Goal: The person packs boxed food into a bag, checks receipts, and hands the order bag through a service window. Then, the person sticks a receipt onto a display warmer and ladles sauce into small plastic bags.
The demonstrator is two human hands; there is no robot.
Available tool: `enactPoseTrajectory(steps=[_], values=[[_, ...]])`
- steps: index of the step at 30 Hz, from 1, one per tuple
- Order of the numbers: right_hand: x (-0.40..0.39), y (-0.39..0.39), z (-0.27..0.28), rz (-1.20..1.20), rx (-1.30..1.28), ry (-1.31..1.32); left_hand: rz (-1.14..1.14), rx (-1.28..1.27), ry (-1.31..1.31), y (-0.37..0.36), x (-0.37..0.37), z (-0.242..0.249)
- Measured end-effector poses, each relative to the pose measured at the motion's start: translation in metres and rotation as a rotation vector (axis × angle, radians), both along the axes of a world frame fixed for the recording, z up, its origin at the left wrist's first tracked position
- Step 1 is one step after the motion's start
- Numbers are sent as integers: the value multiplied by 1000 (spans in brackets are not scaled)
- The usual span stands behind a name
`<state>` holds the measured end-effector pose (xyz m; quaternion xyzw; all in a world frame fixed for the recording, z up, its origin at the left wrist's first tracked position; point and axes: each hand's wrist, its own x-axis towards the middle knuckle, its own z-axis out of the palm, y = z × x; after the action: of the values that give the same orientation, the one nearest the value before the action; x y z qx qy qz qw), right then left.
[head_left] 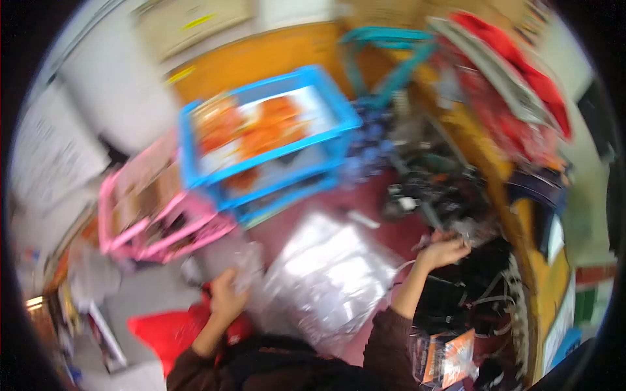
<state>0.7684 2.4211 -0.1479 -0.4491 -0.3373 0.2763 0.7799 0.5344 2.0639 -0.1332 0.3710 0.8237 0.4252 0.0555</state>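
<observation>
L hand (228,294) w/ 1 clear bag (248,260), R hand (446,252) nr 1 cord (402,266)

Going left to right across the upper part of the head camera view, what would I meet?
Pink plastic basket, blue plastic basket with orange items inside, teal frame, then a heaped bundle of red and pale material.

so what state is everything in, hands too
left hand: closed on crumpled clear plastic
right hand: fingers curled, contents too blurred to tell
blue basket: open-topped, holding orange items
pink basket: open-topped, partly filled
clear sheeting: spread out, wrinkled
red material: lying loosely beside left forearm
</observation>
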Motion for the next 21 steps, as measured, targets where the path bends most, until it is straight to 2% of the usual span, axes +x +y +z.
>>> enactPoseTrajectory(steps=[1, 3, 4, 5, 6, 7, 8, 9, 11, 12, 14, 16, 17, 18, 20, 21], values=[[-21, -56, 6, 317, -61, 159, -26, 70, -4, -4, 7, 10], [-61, -149, 0, 950, -138, 275, -140, 158, -150, -16, 17, 15], [-84, -198, 9, 1215, -217, 439, -206, 137, -84, -23, 21, 21], [-103, -247, 25, 1477, -312, 610, -220, 241, -94, -28, 29, 41], [-122, -293, 49, 1427, -538, 683, -335, 305, -44, -38, 26, 55], [-136, -334, 66, 1358, -764, 724, -442, 298, -120, -55, 25, 57], [-141, -360, 64, 1534, -699, 819, -464, 184, 129, -72, 22, 61], [-147, -385, 62, 1715, -636, 898, -387, 173, 138, -97, 19, 69], [-158, -405, 61, 1990, -556, 679, -203, -133, 751, -134, 17, 90], [-162, -406, 63, 2110, -493, 570, -166, -143, 753, -151, 14, 106], [-175, -416, 65, 2316, -345, 333, -89, -159, 568, -207, -2, 139], [-197, -432, 76, 2235, -384, 350, 145, -296, 522, -262, -7, 162], [-209, -440, 80, 2206, -400, 353, 249, -366, 447, -284, -4, 157], [-222, -441, 79, 2165, -553, 519, 345, -432, 368, -304, -2, 148], [-248, -459, 87, 2089, -705, 668, 319, -564, 190, -338, 7, 113], [-261, -481, 104, 2347, -696, 805, 304, -605, -16, -353, 15, 87]])
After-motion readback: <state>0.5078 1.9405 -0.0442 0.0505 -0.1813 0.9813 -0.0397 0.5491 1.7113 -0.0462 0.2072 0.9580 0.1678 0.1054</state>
